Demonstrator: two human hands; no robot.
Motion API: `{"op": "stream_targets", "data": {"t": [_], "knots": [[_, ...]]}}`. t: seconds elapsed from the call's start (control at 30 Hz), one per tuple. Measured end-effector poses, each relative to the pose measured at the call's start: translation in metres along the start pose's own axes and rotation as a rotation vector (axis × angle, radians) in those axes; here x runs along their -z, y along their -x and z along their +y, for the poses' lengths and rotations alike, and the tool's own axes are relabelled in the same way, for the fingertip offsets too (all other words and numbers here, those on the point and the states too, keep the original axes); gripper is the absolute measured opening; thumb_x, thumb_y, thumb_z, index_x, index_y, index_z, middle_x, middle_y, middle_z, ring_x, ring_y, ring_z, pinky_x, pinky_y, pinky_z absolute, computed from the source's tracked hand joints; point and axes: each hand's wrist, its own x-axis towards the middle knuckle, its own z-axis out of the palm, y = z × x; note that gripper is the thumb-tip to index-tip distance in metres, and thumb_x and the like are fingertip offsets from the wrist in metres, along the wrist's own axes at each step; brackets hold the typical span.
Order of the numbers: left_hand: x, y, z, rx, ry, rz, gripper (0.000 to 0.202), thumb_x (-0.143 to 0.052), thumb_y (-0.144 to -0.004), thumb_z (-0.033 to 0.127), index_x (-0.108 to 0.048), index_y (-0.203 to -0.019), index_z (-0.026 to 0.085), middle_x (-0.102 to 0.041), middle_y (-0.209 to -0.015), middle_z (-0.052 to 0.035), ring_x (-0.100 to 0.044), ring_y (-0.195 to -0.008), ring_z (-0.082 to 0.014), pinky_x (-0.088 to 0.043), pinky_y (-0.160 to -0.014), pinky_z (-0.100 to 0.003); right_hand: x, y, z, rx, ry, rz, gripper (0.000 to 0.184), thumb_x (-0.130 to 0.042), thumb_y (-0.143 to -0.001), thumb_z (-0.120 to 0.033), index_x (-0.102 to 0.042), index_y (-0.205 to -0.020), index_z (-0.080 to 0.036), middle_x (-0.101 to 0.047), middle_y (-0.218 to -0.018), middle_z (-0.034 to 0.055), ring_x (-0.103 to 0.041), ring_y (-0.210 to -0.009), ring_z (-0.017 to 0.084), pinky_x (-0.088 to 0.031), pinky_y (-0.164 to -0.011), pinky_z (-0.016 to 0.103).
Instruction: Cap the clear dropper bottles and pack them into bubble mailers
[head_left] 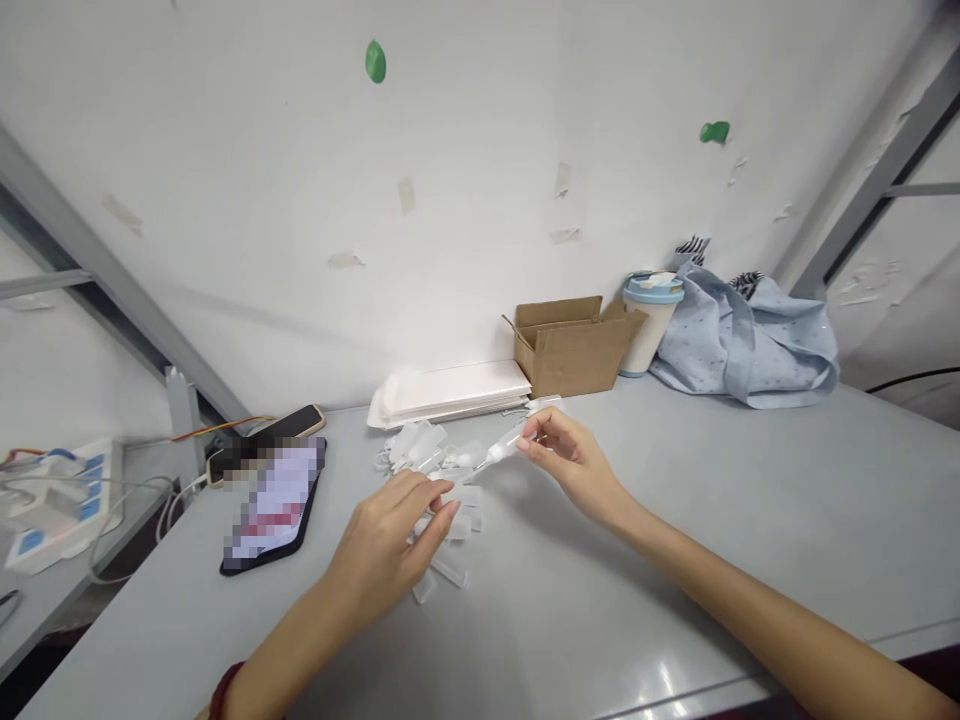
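- Seen from above, on a grey table: left hand and right hand, both bare, close together but not touching.
- Pinched shut between thumb and forefinger of the right hand: a slim clear tube, lifted just off the table, white tip pointing toward the left fingers.
- Closed at the tips of the left fingers: a small clear cap, just short of the tube's tip.
- Under and just beyond the left fingers: a loose pile of clear plastic pieces, some spilling nearer.
- Left of the left fingers, well apart: a dark phone lying flat, screen blurred.
- Beyond the right fingers, near the wall: a stack of white trays, an open cardboard box, a lidded cup and a crumpled blue cloth.
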Motion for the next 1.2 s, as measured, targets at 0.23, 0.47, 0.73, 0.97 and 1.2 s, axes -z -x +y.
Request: {"op": "stream_targets", "data": {"t": [0.23, 0.47, 0.73, 0.97, 1.2], "knots": [[0.002, 0.0, 0.008, 0.002, 0.087, -0.023, 0.015, -0.047, -0.09, 0.014, -0.062, -0.09, 0.016, -0.061, -0.072, -0.0028, -0.053, -0.065, -0.0136, -0.041, -0.06, -0.025, -0.006, 0.009, -0.009, 0.007, 0.003, -0.074, 0.009, -0.057, -0.083, -0.03, -0.054, -0.079, -0.021, -0.057, -0.081, 0.0008, -0.051, -0.076, 0.015, -0.042, -0.074, 0.03], [-0.004, 0.0, 0.008, -0.054, 0.093, -0.021, 0.018, -0.048, -0.091, 0.017, -0.065, -0.083, 0.015, -0.063, -0.066, -0.0024, -0.054, -0.059, -0.0127, -0.042, -0.056, -0.023, -0.008, 0.012, -0.008, -0.009, -0.044, -0.061, 0.01, -0.058, -0.083, -0.029, -0.054, -0.079, -0.021, -0.054, -0.08, 0.0004, -0.049, -0.076, 0.015, -0.041, -0.073, 0.029], [-0.01, 0.003, 0.011, -0.053, 0.11, 0.011, 0.022, -0.05, -0.091, 0.023, -0.067, -0.08, 0.015, -0.063, -0.061, -0.0024, -0.054, -0.053, -0.0113, -0.042, -0.053, -0.021, -0.015, 0.022, -0.014, -0.014, -0.034, -0.088, 0.009, -0.057, -0.083, -0.029, -0.053, -0.077, -0.022, -0.054, -0.077, 0.0001, -0.049, -0.076, 0.016, -0.04, -0.073, 0.03], [-0.007, 0.003, 0.011, -0.031, 0.128, 0.023, 0.018, -0.052, -0.09, 0.02, -0.067, -0.083, 0.014, -0.062, -0.061, -0.0023, -0.054, -0.054, -0.0113, -0.041, -0.053, -0.021, -0.014, 0.02, -0.011, 0.0, -0.045, -0.091, 0.009, -0.057, -0.083, -0.027, -0.053, -0.077, -0.022, -0.053, -0.077, 0.0, -0.048, -0.076, 0.016, -0.04, -0.073, 0.03], [-0.007, 0.002, 0.012, -0.049, 0.131, 0.016, 0.015, -0.052, -0.089, 0.016, -0.066, -0.083, 0.014, -0.062, -0.062, -0.0018, -0.052, -0.056, -0.0115, -0.04, -0.054, -0.022, -0.014, 0.022, -0.011, 0.018, 0.012, -0.095, 0.008, -0.056, -0.084, -0.026, -0.052, -0.078, -0.022, -0.053, -0.079, -0.0002, -0.049, -0.077, 0.015, -0.04, -0.073, 0.029]]}}
